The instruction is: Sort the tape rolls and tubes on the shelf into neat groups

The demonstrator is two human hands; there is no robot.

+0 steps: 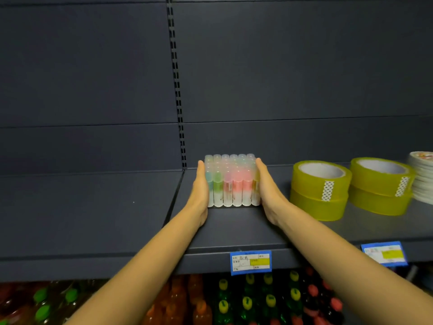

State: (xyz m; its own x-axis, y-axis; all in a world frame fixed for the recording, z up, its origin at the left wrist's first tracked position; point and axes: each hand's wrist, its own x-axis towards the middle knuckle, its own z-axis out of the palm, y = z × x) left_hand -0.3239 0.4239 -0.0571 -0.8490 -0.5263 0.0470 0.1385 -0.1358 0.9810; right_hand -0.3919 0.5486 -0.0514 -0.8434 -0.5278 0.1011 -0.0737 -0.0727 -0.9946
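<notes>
Laid the left hand (201,186) flat against the left face of the block of tubes (232,184), fingers straight, curled round nothing. Had the tubes upright and packed tight on the dark shelf (234,231), by its left end. Pressed the right hand (267,187) likewise, open-palmed, on the block's right face. Saw, further right and apart, a first yellow tape stack (319,191), a second yellow tape stack (380,186), each two rolls high, then a blurred white stack (423,178) at the edge.
</notes>
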